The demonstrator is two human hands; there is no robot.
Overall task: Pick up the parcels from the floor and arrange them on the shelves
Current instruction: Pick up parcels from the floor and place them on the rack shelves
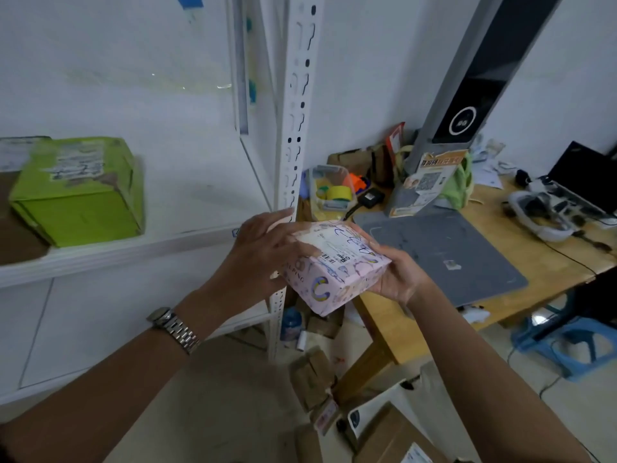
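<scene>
My left hand [263, 248] and right hand [397, 279] both grip a pink parcel [337, 265] beside the shelf [133, 252]; a green parcel [80, 192] sits shelved; brown parcels [312, 379] lie on the floor [233, 396], not yet shelved.

Centre: parcel [337, 265] held between left hand [263, 252] at its 9 o'clock side and right hand [400, 275] at its 3 o'clock side. Shelf board [133, 252] at 9 o'clock, carton [80, 195] on it. Shelf upright [295, 111] behind parcel, running to 12 o'clock. Tabletop [534, 248] at 3 o'clock: mat [444, 255] on near part, scanner stand [460, 105] behind mat, storage bin [332, 188] at stand's 9 o'clock, laptop [587, 175] far right. Stool [574, 345] on floor at 4 o'clock. Loose parcels [394, 436] on floor at 6 o'clock.
</scene>
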